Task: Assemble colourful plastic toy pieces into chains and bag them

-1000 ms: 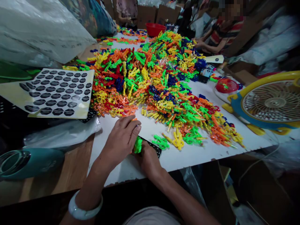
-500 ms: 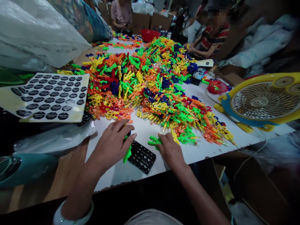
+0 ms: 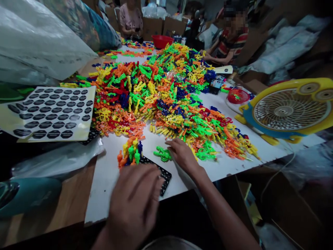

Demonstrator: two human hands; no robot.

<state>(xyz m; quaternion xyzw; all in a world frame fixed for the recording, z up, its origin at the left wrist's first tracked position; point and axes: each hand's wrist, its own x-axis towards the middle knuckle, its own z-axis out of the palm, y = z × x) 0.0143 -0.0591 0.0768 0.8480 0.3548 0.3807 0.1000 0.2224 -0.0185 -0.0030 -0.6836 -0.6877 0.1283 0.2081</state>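
Note:
My left hand [image 3: 135,203] is raised close to the camera over the table's front edge, blurred, its fingertips hard to make out. Just beyond it, small orange, yellow, green and blue plastic figures [image 3: 130,151] stand upright at the far-left part of a black perforated tray [image 3: 165,176], partly hidden by that hand. My right hand [image 3: 183,156] rests low over the white table, fingers stretched out beside a few loose green figures [image 3: 162,153]. Its fingertips are at the right edge of these figures; I cannot tell whether they touch.
A large heap of coloured figures [image 3: 156,93] covers the table's middle. Sticker sheets [image 3: 59,113] lie left, above a plastic bag [image 3: 59,156] and a teal container [image 3: 28,196]. A yellow-blue fan [image 3: 286,111] stands right. Two people sit across, near a red basin [image 3: 161,41].
My left hand has pulled back from the tray toward the camera, exposing the standing figures. The green figures by my right hand now lie on the table, out of its grasp.

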